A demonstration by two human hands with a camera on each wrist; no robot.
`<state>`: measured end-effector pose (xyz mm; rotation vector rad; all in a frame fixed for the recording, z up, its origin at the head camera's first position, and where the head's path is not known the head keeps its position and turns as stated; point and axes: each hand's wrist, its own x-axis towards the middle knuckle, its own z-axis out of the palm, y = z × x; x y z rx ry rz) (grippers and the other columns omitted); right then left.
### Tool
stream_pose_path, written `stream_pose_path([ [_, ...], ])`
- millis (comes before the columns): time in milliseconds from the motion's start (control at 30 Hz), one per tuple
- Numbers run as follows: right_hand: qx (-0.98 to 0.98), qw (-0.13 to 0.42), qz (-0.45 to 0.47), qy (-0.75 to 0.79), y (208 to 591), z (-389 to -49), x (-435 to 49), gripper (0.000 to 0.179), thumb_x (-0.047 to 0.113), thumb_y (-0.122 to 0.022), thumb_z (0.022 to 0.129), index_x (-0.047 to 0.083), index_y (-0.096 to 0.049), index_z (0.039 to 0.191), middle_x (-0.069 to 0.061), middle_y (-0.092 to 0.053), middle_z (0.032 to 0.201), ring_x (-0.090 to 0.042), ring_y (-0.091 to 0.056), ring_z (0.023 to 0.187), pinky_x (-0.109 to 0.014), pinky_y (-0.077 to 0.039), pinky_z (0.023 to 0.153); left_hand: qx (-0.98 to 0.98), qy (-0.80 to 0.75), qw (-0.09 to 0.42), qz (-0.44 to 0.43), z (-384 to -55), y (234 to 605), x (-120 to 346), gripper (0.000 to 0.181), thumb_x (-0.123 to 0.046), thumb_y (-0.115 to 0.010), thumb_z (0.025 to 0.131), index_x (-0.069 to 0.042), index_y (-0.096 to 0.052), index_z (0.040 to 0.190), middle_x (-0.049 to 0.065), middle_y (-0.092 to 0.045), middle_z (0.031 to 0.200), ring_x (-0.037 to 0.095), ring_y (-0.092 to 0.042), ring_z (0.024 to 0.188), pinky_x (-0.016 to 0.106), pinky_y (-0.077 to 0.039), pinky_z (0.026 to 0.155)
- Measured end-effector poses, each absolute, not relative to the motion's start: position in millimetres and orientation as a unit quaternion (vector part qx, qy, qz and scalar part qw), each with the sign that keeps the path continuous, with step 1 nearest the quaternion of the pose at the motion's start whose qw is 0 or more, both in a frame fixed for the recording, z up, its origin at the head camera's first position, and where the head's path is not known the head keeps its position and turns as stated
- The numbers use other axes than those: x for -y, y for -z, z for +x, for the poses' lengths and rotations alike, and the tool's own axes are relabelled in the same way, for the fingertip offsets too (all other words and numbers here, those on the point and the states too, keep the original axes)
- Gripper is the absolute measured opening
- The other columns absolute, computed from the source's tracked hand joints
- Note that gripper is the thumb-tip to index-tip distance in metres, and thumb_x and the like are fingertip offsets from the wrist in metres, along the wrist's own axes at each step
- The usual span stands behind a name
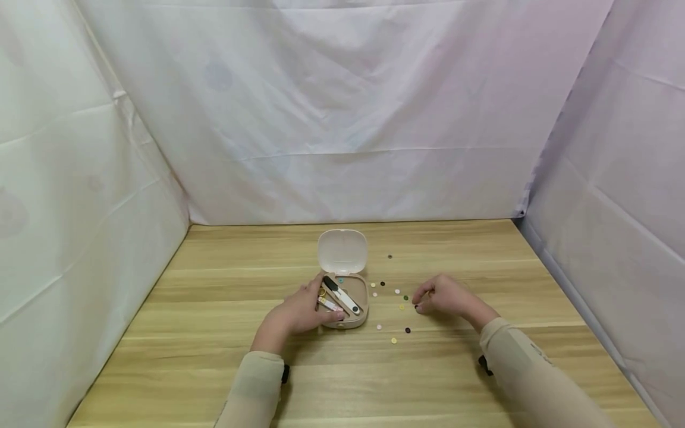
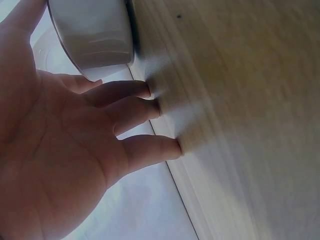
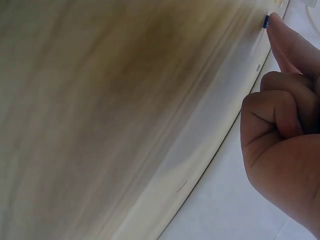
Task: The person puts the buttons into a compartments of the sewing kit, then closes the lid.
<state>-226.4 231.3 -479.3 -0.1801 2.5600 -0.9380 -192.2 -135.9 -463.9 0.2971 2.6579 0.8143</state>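
A small beige plastic case (image 1: 367, 300) stands on the table with its lid (image 1: 342, 251) raised. Inside lie a black-and-white snipper-like tool (image 1: 341, 295), a patterned strip (image 1: 327, 304) and a teal button (image 1: 341, 280). My left hand (image 1: 301, 309) holds the case from the left, thumb over its front rim and index finger near the back corner. Its other fingers (image 2: 135, 107) touch the tabletop. To the right of the case, my right hand (image 1: 448, 295) pinches a dark blue button (image 3: 266, 21) between thumb and fingertip, close over the table; the remaining fingers are folded into the palm.
Several loose buttons lie between the case and my right hand, among them a green one (image 1: 406, 298), a yellow one (image 1: 393, 340) and a black one (image 1: 408, 330). A grey button (image 1: 390, 257) lies farther back. White cloth (image 1: 342, 119) hangs behind the wooden table (image 1: 241, 255) and along both sides.
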Motion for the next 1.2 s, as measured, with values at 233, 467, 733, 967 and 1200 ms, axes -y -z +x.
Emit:
stream_pose_path([
  [233, -0.917, 0.207, -0.064, 0.336, 480.2, -226.4, -231.9, 0.010, 0.014, -0.089, 0.085, 0.019, -0.082, 0.091, -0.001, -0.067, 0.086, -0.019, -0.051, 0.080, -0.033, -0.042, 0.070, -0.936, -0.290, 0.170, 0.108, -191.1, 463.9, 135.9, 0.116, -0.068, -0.076, 0.089, -0.024, -0.010, 0.173, 0.023, -0.041, 0.168, 0.043, -0.040, 0.155, 0.067, -0.036, 0.123],
  [467, -0.911, 0.206, -0.071, 0.350, 483.4, -227.4, -235.2, 0.012, 0.017, -0.091, 0.084, 0.015, -0.079, 0.086, 0.000, -0.068, 0.081, -0.017, -0.051, 0.076, -0.031, -0.042, 0.069, -0.935, -0.290, 0.175, 0.104, -190.2, 464.3, 135.9, 0.116, -0.068, -0.076, 0.089, -0.025, -0.009, 0.174, 0.023, -0.038, 0.170, 0.045, -0.037, 0.158, 0.069, -0.033, 0.124],
  [733, -0.907, 0.214, -0.063, 0.357, 476.5, -227.5, -230.6, 0.013, 0.019, -0.089, 0.085, 0.013, -0.077, 0.086, -0.001, -0.072, 0.089, -0.018, -0.056, 0.083, -0.031, -0.044, 0.075, -0.935, -0.291, 0.174, 0.105, -189.9, 463.0, 136.6, 0.116, -0.067, -0.076, 0.089, -0.024, -0.008, 0.174, 0.025, -0.038, 0.169, 0.046, -0.038, 0.157, 0.069, -0.034, 0.123],
  [967, -0.897, 0.209, -0.053, 0.386, 468.9, -231.8, -218.3, 0.013, 0.024, -0.085, 0.089, 0.013, -0.078, 0.090, -0.002, -0.072, 0.093, -0.018, -0.049, 0.080, -0.032, -0.038, 0.068, -0.935, -0.291, 0.175, 0.106, -190.6, 465.1, 137.3, 0.116, -0.068, -0.075, 0.090, -0.025, -0.008, 0.174, 0.024, -0.038, 0.169, 0.046, -0.037, 0.157, 0.069, -0.034, 0.124],
  [1200, -0.885, 0.195, -0.046, 0.420, 464.9, -235.7, -205.9, 0.017, 0.030, -0.082, 0.092, 0.014, -0.079, 0.093, 0.000, -0.065, 0.079, -0.010, -0.035, 0.057, -0.025, -0.030, 0.052, -0.935, -0.291, 0.176, 0.105, -190.9, 464.5, 136.8, 0.115, -0.069, -0.075, 0.090, -0.025, -0.009, 0.174, 0.024, -0.038, 0.170, 0.046, -0.037, 0.157, 0.069, -0.034, 0.123],
])
